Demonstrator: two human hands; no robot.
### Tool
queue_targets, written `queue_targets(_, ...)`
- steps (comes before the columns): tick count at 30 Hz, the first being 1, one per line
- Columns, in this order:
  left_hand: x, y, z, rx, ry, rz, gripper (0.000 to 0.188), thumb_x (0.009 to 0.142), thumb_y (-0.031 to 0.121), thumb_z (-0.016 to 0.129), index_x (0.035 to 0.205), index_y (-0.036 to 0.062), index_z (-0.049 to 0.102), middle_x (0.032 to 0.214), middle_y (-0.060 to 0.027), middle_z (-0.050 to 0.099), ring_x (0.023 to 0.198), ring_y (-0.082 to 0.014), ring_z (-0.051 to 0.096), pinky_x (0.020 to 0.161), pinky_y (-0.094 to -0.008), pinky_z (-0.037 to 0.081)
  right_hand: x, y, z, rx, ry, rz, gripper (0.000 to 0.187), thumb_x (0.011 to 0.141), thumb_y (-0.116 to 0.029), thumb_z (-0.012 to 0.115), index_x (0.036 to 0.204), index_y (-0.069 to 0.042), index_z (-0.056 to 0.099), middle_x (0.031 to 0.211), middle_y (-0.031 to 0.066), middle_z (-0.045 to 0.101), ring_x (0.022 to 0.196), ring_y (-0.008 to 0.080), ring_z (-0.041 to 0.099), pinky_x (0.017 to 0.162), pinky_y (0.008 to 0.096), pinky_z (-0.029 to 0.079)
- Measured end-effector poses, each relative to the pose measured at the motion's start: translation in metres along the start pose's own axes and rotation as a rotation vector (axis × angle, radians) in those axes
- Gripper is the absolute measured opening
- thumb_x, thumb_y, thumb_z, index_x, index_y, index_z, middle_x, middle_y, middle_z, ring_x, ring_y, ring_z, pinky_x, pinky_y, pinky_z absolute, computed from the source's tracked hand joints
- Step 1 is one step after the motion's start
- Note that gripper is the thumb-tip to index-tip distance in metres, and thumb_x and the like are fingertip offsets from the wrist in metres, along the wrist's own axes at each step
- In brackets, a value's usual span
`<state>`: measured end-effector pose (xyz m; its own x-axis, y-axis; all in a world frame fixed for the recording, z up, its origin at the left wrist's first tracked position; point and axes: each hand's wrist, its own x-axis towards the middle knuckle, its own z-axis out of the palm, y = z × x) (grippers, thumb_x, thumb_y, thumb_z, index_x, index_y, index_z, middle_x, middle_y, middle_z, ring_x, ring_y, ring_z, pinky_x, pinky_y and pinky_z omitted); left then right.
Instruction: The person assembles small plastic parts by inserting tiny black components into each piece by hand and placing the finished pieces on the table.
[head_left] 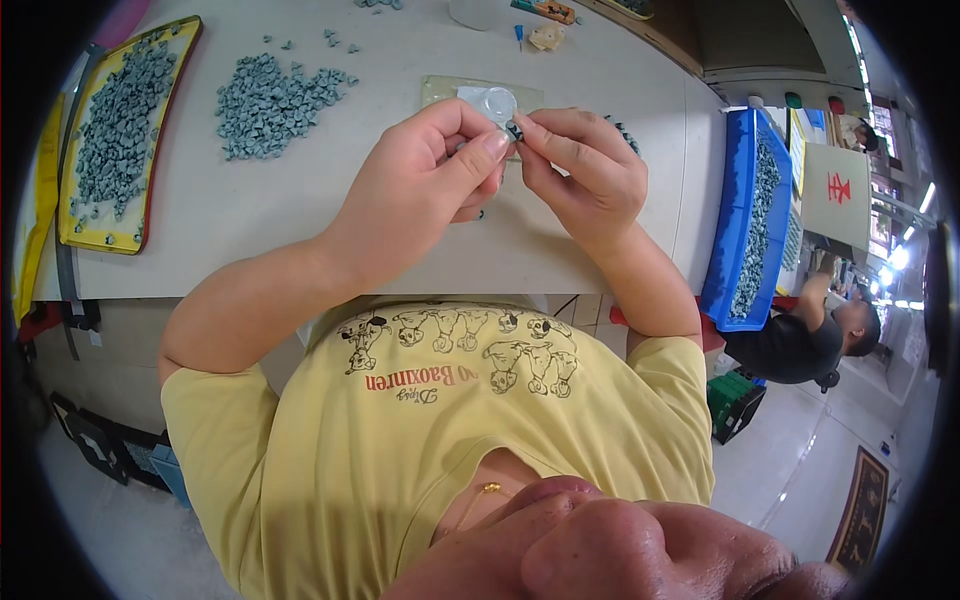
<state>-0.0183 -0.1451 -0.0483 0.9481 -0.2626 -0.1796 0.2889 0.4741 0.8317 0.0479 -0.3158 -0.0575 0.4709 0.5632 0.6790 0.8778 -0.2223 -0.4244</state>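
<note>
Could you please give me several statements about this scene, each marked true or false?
1. The left hand and right hand are close together. True.
2. The right hand lies flat on the table. False; it is raised with bent fingers, its fingertips at a small dark piece.
3. A loose pile of grey-green pieces lies to the right of the yellow tray. True.
4. The blue bin stands on the person's left. False; it is on the right.
5. The blue bin holds many small pieces. True.
</note>
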Motion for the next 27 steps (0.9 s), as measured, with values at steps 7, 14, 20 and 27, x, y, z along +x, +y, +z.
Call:
queue_targets(7, 0.0, 0.002, 0.0, -0.04, -0.03, -0.046, 0.013, 0.093, 0.015, 0.048, 0.086, 0.0036, 0.048, 0.068, 0.0024, 0.047, 0.055, -0.0047, 0.031, 0.047, -0.0201, 0.027, 0.001, 0.006, -0.003, 0.111, -0.028, -0.055, 0.029, 0.064, 0.014, 0.067, 0.09, 0.003, 0.065, 0.083, 0.0136, 0.063, 0.069, 0.0199, 0.062, 0.056, 0.0256, 0.05)
queue_targets(14, 0.004, 0.007, -0.005, 0.05, -0.065, -0.305, 0.016, 0.091, 0.018, 0.05, 0.085, 0.0029, 0.051, 0.069, 0.0006, 0.05, 0.055, -0.0049, 0.039, 0.048, -0.0199, 0.034, 0.012, 0.023, -0.042, -0.012, -0.348, 0.255, 0.018, 0.074, 0.003, 0.063, 0.091, -0.002, 0.066, 0.087, 0.01, 0.064, 0.075, 0.0213, 0.062, 0.064, 0.0268, 0.049)
queue_targets(20, 0.004, 0.002, -0.005, 0.359, -0.108, -0.388, 0.02, 0.088, 0.021, 0.055, 0.081, 0.0025, 0.053, 0.067, -0.0003, 0.052, 0.053, -0.0055, 0.042, 0.048, -0.0201, 0.036, -0.002, 0.054, -0.074, -0.434, -0.371, 0.554, 0.015, 0.077, -0.005, 0.063, 0.091, -0.002, 0.065, 0.087, 0.013, 0.064, 0.076, 0.0246, 0.061, 0.069, 0.0308, 0.048)
queue_targets(27, 0.008, 0.002, -0.006, 0.03, 0.011, -0.22, 0.015, 0.091, 0.013, 0.048, 0.098, -0.001, 0.05, 0.079, -0.0037, 0.052, 0.06, -0.0052, 0.04, 0.05, -0.0186, 0.035, -0.005, 0.053, -0.069, -0.481, -0.499, 0.746, 0.017, 0.075, -0.007, 0.066, 0.091, -0.002, 0.065, 0.085, 0.012, 0.064, 0.074, 0.0228, 0.061, 0.07, 0.0308, 0.048)
